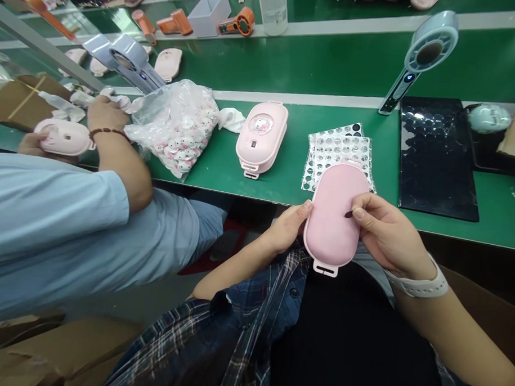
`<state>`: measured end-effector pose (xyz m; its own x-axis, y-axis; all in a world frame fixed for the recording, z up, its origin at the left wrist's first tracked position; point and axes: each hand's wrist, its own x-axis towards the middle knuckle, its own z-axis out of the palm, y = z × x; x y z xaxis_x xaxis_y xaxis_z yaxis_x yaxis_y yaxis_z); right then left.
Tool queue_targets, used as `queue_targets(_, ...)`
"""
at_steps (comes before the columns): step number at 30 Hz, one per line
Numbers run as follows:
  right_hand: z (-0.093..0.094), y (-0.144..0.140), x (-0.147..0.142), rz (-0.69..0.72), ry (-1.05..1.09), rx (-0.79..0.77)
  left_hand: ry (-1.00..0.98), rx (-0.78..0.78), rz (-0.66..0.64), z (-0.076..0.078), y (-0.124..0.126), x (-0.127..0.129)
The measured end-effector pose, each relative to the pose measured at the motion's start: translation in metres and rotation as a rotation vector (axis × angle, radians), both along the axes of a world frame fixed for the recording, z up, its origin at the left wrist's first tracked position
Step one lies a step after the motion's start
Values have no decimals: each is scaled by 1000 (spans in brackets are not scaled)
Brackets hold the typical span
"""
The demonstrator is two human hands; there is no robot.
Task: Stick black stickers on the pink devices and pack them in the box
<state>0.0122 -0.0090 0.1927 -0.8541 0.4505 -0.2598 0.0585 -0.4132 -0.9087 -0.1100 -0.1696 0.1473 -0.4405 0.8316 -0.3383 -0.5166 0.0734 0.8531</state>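
Over the near edge of the green table (346, 71), the left hand (290, 225) gripped a pink case (334, 218) by its side. The right hand (385, 233) pinched a small dark dot (348, 214) against its back, just below the sticker sheets (338, 151).

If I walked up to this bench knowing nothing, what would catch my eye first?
Probably the smooth pink oval casing held over the lap at the table's near edge, the left hand steadying it while the right hand pinches a small dark sticker against it. Next, the clear plastic bag of tiny pink-and-white cartoon figures on the green table, beside a co-worker's arm in a light blue sleeve.
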Motion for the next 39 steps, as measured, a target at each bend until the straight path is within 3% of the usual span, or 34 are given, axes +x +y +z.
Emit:
queue_targets(3, 3, 3, 0, 12, -17, -99, -107, 11, 10, -4, 1, 2)
queue_targets(9, 1, 10, 1, -15, -19, -178, -136, 33, -2, -6, 0, 3)
queue_targets(13, 4, 11, 5, 6, 61, -121, -8, 132, -82, 1, -2, 1)
queue_targets(16, 8, 10, 9, 66, 137, -48, 78, 123, -140, 9, -3, -1)
queue_targets(22, 5, 12, 16, 110, 239, 14, 85, 161, -119, 9, -3, -2)
queue_targets(33, 5, 9, 16, 73, 410, -242, -407, 231, -46, -5, 0, 0)
queue_targets(39, 2, 10, 16, 49, 408, -263, -547, 237, -139, -13, -3, 0)
